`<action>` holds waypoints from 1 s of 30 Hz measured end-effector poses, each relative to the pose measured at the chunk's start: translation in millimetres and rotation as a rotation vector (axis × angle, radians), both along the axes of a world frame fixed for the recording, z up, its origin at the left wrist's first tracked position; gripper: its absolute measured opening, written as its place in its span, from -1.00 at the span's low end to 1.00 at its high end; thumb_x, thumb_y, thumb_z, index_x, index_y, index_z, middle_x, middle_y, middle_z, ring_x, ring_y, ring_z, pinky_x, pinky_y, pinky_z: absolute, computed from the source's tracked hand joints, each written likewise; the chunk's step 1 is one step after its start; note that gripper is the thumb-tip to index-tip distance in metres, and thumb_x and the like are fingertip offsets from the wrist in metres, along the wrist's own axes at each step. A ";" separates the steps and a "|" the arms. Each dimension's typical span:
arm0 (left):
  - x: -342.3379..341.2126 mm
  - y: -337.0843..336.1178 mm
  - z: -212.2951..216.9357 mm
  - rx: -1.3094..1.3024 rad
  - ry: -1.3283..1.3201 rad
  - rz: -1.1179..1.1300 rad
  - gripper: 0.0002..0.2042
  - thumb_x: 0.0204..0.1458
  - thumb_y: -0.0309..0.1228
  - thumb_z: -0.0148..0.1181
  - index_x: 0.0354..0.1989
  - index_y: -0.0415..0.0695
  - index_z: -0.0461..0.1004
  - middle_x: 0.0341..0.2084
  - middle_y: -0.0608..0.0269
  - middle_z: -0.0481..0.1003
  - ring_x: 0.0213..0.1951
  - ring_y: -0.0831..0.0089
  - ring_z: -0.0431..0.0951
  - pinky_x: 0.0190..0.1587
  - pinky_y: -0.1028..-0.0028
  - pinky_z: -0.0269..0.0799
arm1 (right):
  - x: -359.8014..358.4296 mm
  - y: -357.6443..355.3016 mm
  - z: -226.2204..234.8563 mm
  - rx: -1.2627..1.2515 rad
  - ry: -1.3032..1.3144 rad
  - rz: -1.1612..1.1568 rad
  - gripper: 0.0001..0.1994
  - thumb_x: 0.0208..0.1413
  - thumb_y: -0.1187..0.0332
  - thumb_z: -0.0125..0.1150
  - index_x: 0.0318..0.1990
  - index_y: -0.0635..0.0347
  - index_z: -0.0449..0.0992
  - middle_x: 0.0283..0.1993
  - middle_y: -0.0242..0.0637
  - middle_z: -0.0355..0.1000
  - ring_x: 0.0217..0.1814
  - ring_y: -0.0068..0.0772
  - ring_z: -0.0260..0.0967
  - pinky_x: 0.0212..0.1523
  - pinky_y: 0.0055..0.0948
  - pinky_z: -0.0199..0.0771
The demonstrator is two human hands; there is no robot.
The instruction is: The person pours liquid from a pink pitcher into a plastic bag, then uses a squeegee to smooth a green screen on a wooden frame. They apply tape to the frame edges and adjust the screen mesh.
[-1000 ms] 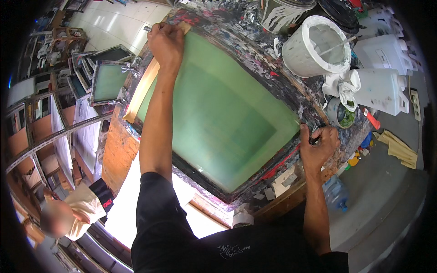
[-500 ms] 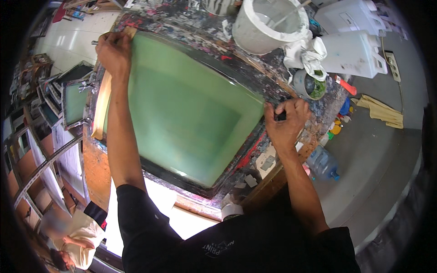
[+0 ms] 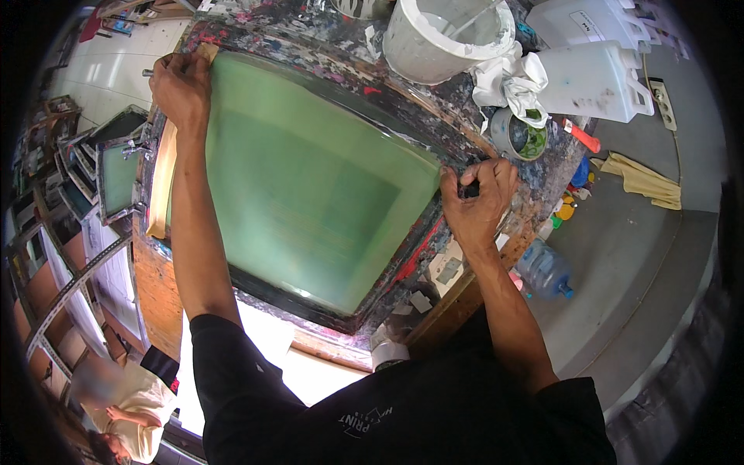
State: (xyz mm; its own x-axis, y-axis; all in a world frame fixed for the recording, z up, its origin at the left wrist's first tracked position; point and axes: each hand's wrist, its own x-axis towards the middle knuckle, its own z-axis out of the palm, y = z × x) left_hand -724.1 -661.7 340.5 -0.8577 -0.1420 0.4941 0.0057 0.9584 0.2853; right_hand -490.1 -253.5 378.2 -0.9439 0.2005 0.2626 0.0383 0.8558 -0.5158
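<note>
A green screen-printing screen [image 3: 310, 170] in a dark, paint-stained frame lies flat on the table before me. At its far left corner my left hand [image 3: 182, 89] has its fingers bunched together, next to the end of a tan tape strip [image 3: 161, 182] running down the left side. My right hand [image 3: 479, 200] is at the right corner, its thumb against the edge of the green mesh and its other fingers curled in. What either hand pinches is hidden. A darker green rectangle shows faintly in the mesh.
Beyond the screen stand a white bucket [image 3: 449, 46] with a stick, crumpled white cloth [image 3: 521, 81], a round tub [image 3: 511, 133], jugs [image 3: 593, 81] and a red-handled tool [image 3: 581, 136]. A water bottle [image 3: 544, 269] lies on the floor at right. Another person [image 3: 136, 399] is at lower left.
The whole view has shifted slightly, so everything sits a little further left and up. Both hands keep their places at the screen's two corners.
</note>
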 end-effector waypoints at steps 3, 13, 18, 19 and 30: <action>0.0 3.4 1.7 0.007 0.002 0.010 -0.79 -0.06 -0.28 0.45 -0.28 -0.08 0.71 -0.14 0.12 0.59 -0.09 0.00 0.54 0.01 0.09 0.46 | -0.1 1.2 -1.2 -0.014 0.006 0.005 -0.70 -0.15 0.47 0.44 -0.46 0.11 0.32 -0.29 -0.22 0.22 -0.14 -0.09 0.20 -0.10 -0.13 0.12; 2.4 10.5 6.2 -0.042 0.040 0.005 -0.83 -0.11 -0.34 0.39 -0.34 -0.10 0.69 -0.16 0.10 0.57 -0.11 -0.01 0.52 -0.02 0.09 0.46 | -3.4 -1.9 1.7 0.047 0.033 0.029 -0.69 -0.16 0.48 0.47 -0.50 0.11 0.32 -0.33 -0.20 0.23 -0.19 -0.03 0.22 -0.17 -0.11 0.15; 2.4 14.1 6.8 -0.029 0.066 0.028 -0.82 -0.08 -0.34 0.34 -0.32 -0.12 0.69 -0.18 0.06 0.56 -0.12 -0.02 0.52 -0.04 0.07 0.45 | -3.3 -3.9 3.2 0.069 -0.014 0.006 -0.70 -0.14 0.45 0.47 -0.49 0.11 0.33 -0.33 -0.22 0.23 -0.16 -0.05 0.22 -0.15 -0.12 0.14; 1.3 14.9 6.3 -0.023 0.054 0.039 -0.82 -0.08 -0.34 0.34 -0.31 -0.12 0.69 -0.18 0.05 0.56 -0.12 -0.02 0.52 -0.04 0.06 0.44 | -3.3 -3.3 3.6 0.078 -0.020 0.008 -0.70 -0.13 0.44 0.46 -0.49 0.11 0.33 -0.32 -0.22 0.23 -0.16 -0.05 0.22 -0.14 -0.12 0.14; 6.9 27.7 12.0 -0.081 0.020 0.089 -0.74 -0.02 -0.34 0.31 -0.26 -0.26 0.50 -0.17 -0.04 0.45 -0.09 -0.06 0.44 -0.01 0.02 0.34 | -2.3 -0.9 1.6 0.137 -0.033 0.008 -0.71 -0.10 0.39 0.46 -0.47 0.09 0.35 -0.30 -0.22 0.24 -0.11 -0.05 0.23 -0.11 -0.11 0.11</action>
State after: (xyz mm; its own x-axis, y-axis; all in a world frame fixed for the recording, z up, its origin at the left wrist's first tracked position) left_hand -717.2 -634.0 352.5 -0.8334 -0.1760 0.5239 -0.0753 0.9752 0.2080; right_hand -492.4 -254.4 379.8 -0.9538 0.1575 0.2559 0.0462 0.9183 -0.3931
